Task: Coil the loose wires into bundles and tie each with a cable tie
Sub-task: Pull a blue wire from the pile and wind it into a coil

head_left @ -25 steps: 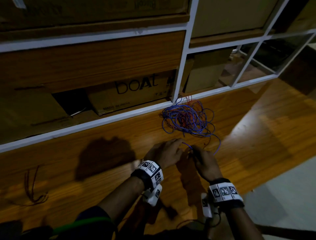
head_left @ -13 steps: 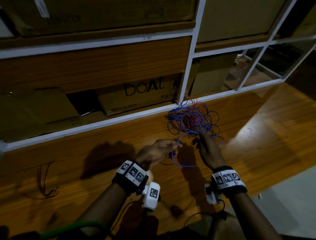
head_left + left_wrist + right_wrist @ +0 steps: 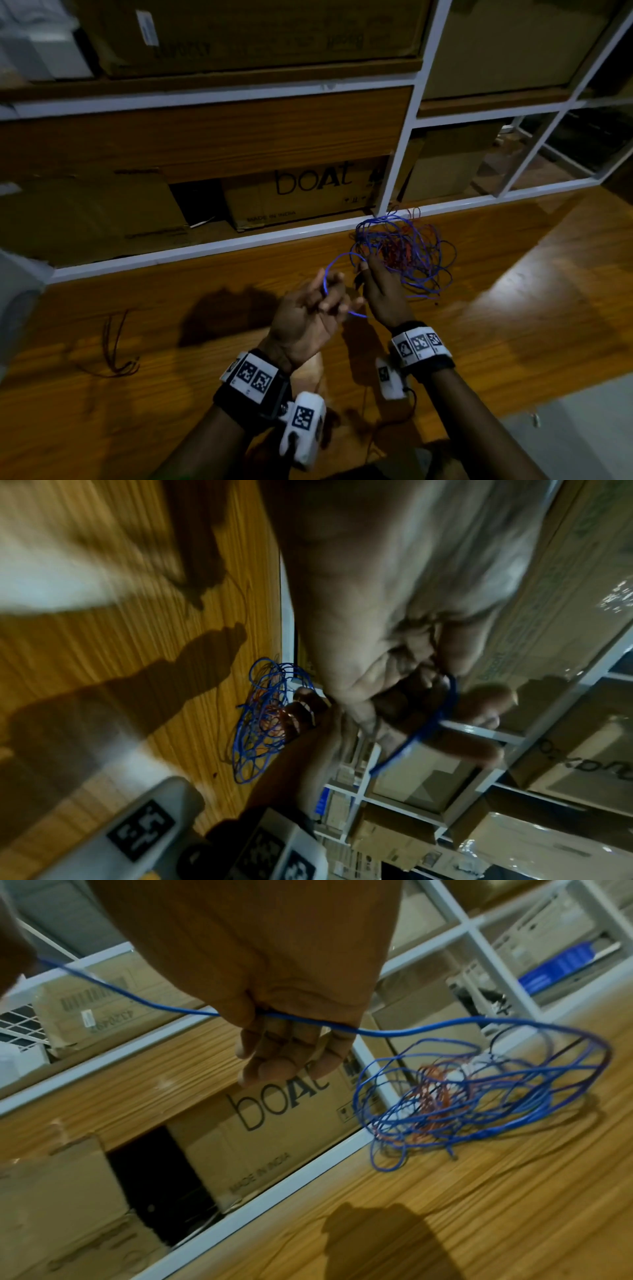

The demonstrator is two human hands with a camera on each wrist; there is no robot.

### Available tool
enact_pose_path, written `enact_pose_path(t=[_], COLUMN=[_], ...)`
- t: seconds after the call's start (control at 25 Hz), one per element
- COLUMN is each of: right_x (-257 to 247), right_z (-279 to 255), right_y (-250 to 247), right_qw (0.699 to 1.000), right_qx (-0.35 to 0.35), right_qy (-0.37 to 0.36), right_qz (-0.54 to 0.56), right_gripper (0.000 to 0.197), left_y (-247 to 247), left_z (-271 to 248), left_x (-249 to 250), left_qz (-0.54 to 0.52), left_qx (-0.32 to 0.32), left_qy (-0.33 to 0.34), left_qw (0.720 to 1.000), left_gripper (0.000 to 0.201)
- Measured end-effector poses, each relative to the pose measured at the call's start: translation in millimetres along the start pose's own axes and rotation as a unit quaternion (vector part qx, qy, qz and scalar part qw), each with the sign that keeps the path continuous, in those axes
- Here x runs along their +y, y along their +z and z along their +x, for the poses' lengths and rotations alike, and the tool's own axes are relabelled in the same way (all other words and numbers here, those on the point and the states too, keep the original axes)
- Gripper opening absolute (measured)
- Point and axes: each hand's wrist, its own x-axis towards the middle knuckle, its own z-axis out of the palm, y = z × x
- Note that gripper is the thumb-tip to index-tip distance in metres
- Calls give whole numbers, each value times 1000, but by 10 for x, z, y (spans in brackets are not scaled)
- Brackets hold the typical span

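A tangle of blue and red wires (image 3: 411, 253) lies on the wooden surface (image 3: 513, 308) against the white shelf frame. One blue wire (image 3: 324, 286) leads out of it in a loop between my hands. My left hand (image 3: 325, 301) is raised palm up, fingers curled round the blue wire (image 3: 424, 729). My right hand (image 3: 371, 279), just right of it and close to the tangle (image 3: 479, 1096), holds the same blue wire (image 3: 411, 1031) under its curled fingers (image 3: 284, 1053). I see no cable tie.
A small bunch of dark red wire (image 3: 114, 349) lies on the wood at the far left. Behind the white frame (image 3: 239, 240) stand cardboard boxes, one marked "boAt" (image 3: 308, 192). A grey floor (image 3: 582, 428) begins at the lower right.
Both hands have risen off the wood toward the tangle. The left hand has turned palm up, and a loop of blue wire now stands drawn out between the hands.
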Motion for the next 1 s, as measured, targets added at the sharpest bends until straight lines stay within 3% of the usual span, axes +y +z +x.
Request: enact_pose_path(t=[0.28,0.36,0.44,0.56,0.64,0.8,0.84,0.92,1.0], right_x=[-146,-189,-213,-263,-271,-247,-256,-253,-199], right_z=[-4,-20,-86,-260,-362,-410,-419,-438,-435], right_y=[221,247,276,370,433,404,364,271,189], right_qw=[997,994,978,957,951,956,957,956,952], right_qx=[-11,-64,-164,-234,-231,-203,-202,-203,-198], right_qy=[15,15,27,-1,-61,-129,-143,-156,-168], right_qz=[-80,-90,-126,-173,-197,-165,-153,-143,-162], right_gripper=[59,62,55,45,50,27,20,10,16], left_y=[76,92,76,-69,-250,-604,-658,-743,-775], left_z=[-182,-152,-66,76,152,178,167,148,97], left_x=[204,290,390,542,597,596,584,530,444], left_qz=[10,71,123,158,273,556,587,610,650], left_qx=[37,46,59,119,164,204,213,233,221], left_qy=[57,89,146,207,220,234,213,146,105], left_qw=[998,992,980,958,922,771,752,743,720], left_gripper=[45,48,45,24,17,20,20,22,25])
